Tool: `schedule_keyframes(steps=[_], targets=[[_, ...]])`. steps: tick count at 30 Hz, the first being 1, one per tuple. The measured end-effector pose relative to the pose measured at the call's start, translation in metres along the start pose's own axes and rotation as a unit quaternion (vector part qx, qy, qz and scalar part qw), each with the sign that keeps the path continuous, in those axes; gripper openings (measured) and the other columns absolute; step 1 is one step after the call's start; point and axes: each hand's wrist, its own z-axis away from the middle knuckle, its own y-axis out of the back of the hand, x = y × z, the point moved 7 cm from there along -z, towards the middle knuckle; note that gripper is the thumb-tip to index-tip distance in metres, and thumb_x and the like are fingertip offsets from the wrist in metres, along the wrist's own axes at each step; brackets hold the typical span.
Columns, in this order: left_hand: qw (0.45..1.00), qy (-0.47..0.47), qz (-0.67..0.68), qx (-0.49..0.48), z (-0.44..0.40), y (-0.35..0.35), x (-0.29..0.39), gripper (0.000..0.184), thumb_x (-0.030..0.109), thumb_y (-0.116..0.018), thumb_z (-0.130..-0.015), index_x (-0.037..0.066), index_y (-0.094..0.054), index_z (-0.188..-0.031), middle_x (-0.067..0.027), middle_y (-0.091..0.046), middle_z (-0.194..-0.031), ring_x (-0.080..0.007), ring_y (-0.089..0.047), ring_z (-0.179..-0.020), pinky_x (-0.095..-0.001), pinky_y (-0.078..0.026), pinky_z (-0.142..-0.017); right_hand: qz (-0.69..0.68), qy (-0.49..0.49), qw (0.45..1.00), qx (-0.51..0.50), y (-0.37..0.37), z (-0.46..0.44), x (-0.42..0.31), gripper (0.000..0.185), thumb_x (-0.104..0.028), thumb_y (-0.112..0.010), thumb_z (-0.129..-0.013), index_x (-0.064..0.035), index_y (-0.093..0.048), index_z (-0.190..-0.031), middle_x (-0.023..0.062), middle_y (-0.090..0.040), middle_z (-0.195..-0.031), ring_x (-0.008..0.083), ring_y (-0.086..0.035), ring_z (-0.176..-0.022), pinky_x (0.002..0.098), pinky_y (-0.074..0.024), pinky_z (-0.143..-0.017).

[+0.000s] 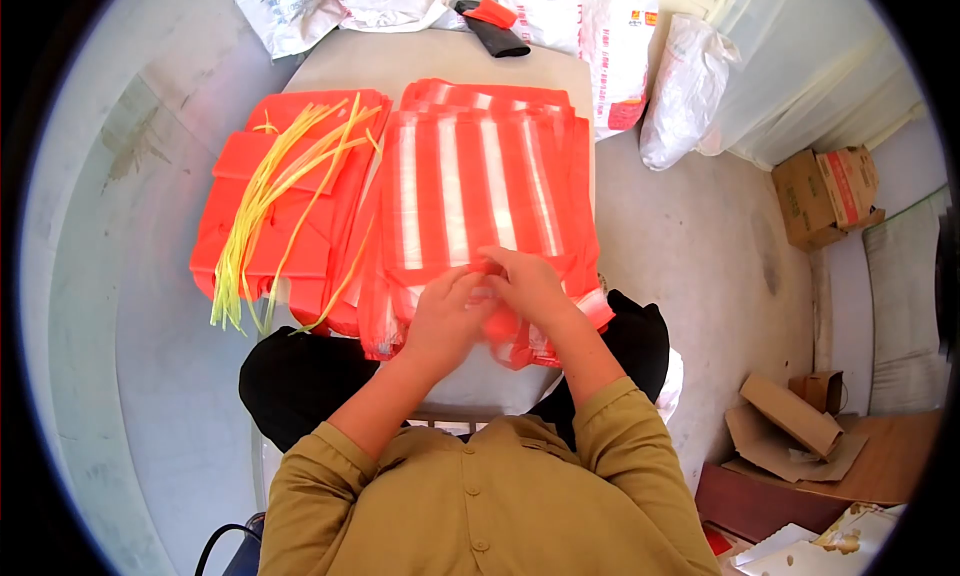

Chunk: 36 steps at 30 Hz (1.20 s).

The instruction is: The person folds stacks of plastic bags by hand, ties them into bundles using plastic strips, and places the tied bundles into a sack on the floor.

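Note:
A stack of red-and-white striped plastic bags (470,186) lies flat in front of me. At its near edge, my left hand (447,316) and my right hand (528,284) are close together with bent fingers, gathering thin red plastic (502,326) between them. Motion blur and the fingers hide part of that grip. Left of the striped stack is a folded pile of plain red bags (240,156), with a bunch of yellow strips (262,201) draped over it. Some strips hang past the pile's near edge.
White printed sacks (610,51) and a black-and-red item (495,31) are at the table's (350,61) far side. A white bundle (685,91) leans at the right. Cardboard boxes (825,196) stand by the right wall, with opened cardboard (795,426) nearer me.

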Motion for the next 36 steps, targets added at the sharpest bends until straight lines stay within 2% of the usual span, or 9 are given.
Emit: schedule_keyframes(steps=[5,9,11,14,16,19,26,28,36], targets=[[0.995,0.057,0.078,-0.035,-0.011,-0.003,-0.014,0.016,0.006,-0.072,-0.077,0.009,-0.076,-0.093,-0.0073,-0.07,-0.101,-0.0312,-0.064,-0.1,-0.0453,-0.053,-0.085,-0.213,-0.091,0.973,-0.023,-0.002,0.008,0.014,0.033,-0.009,-0.057,-0.101,-0.0078,-0.064,-0.133,0.0121,-0.074,-0.105,0.0212,-0.07,-0.092,0.0338,-0.0562,-0.078],[0.979,0.165,0.102,-0.065,-0.018,-0.01,-0.031,0.011,0.015,-0.071,-0.086,0.005,-0.069,-0.083,-0.0143,-0.066,-0.083,-0.0347,-0.065,-0.085,-0.0463,-0.052,-0.074,-0.225,-0.084,0.967,0.078,0.011,0.018,0.041,0.028,-0.008,-0.056,-0.102,-0.0043,-0.066,-0.128,0.0099,-0.073,-0.105,0.0159,-0.067,-0.089,0.0319,-0.0564,-0.077],[0.964,0.226,0.107,-0.087,-0.022,-0.011,-0.038,0.018,0.019,-0.07,-0.088,0.003,-0.066,-0.08,-0.0168,-0.065,-0.08,-0.0364,-0.065,-0.081,-0.0474,-0.051,-0.071,-0.124,0.014,0.973,0.194,0.03,0.037,0.021,0.025,-0.006,-0.059,-0.099,-0.0021,-0.067,-0.123,0.0124,-0.072,-0.109,0.0205,-0.069,-0.089,0.0353,-0.0575,-0.079],[0.942,0.295,0.122,-0.106,-0.024,-0.017,-0.046,0.021,0.02,-0.071,-0.089,0.002,-0.064,-0.082,-0.0159,-0.065,-0.081,-0.0364,-0.066,-0.082,-0.0476,-0.05,-0.07,0.106,0.266,0.941,0.178,0.024,0.055,-0.008,0.025,-0.003,-0.065,-0.091,-0.0008,-0.069,-0.116,0.0147,-0.07,-0.119,0.0302,-0.07,-0.098,0.0412,-0.0574,-0.087],[0.933,0.317,0.133,-0.105,-0.023,-0.02,-0.05,0.019,0.019,-0.072,-0.088,0.002,-0.063,-0.086,-0.0134,-0.065,-0.08,-0.0349,-0.066,-0.081,-0.0464,-0.05,-0.068,0.135,0.281,0.94,0.136,0.014,0.053,-0.012,0.03,-0.001,-0.067,-0.085,-0.0013,-0.069,-0.114,0.0152,-0.069,-0.122,0.0349,-0.066,-0.108,0.0445,-0.0548,-0.094],[0.936,0.314,0.118,-0.108,-0.023,-0.022,-0.051,0.024,0.021,-0.07,-0.09,0.005,-0.063,-0.107,-0.0155,-0.067,-0.092,-0.0385,-0.066,-0.084,-0.0477,-0.052,-0.072,0.168,0.273,0.942,0.097,0.008,0.049,-0.015,0.035,0.0,-0.068,-0.079,-0.0019,-0.069,-0.114,0.0142,-0.068,-0.126,0.0358,-0.061,-0.12,0.0458,-0.0509,-0.102],[0.957,0.245,0.117,-0.105,-0.006,-0.031,-0.057,0.035,0.013,-0.073,-0.083,0.01,-0.068,-0.118,-0.0118,-0.064,-0.118,-0.0305,-0.065,-0.099,-0.0421,-0.055,-0.083,0.202,0.279,0.937,0.05,0.008,0.034,-0.014,0.041,0.003,-0.066,-0.077,-0.0055,-0.068,-0.118,0.0087,-0.068,-0.129,0.0341,-0.06,-0.123,0.0447,-0.05,-0.104],[0.991,0.074,-0.016,-0.108,-0.007,-0.022,-0.041,0.038,0.011,-0.072,-0.082,0.01,-0.068,-0.12,-0.0107,-0.064,-0.118,-0.0293,-0.064,-0.102,-0.041,-0.054,-0.087,0.208,0.277,0.937,0.04,0.007,0.029,-0.007,0.041,0.001,-0.067,-0.078,-0.006,-0.068,-0.118,0.0081,-0.068,-0.13,0.033,-0.06,-0.123,0.044,-0.0499,-0.104],[0.994,0.034,-0.018,-0.104,-0.01,-0.006,-0.037,0.039,0.007,-0.068,-0.079,0.006,-0.068,-0.118,-0.0082,-0.066,-0.11,-0.0289,-0.063,-0.103,-0.0429,-0.052,-0.091,0.22,0.248,0.943,0.019,0.009,0.023,-0.007,0.036,-0.004,-0.069,-0.084,-0.0065,-0.068,-0.119,0.0071,-0.067,-0.133,0.0305,-0.062,-0.121,0.0424,-0.0524,-0.101]])
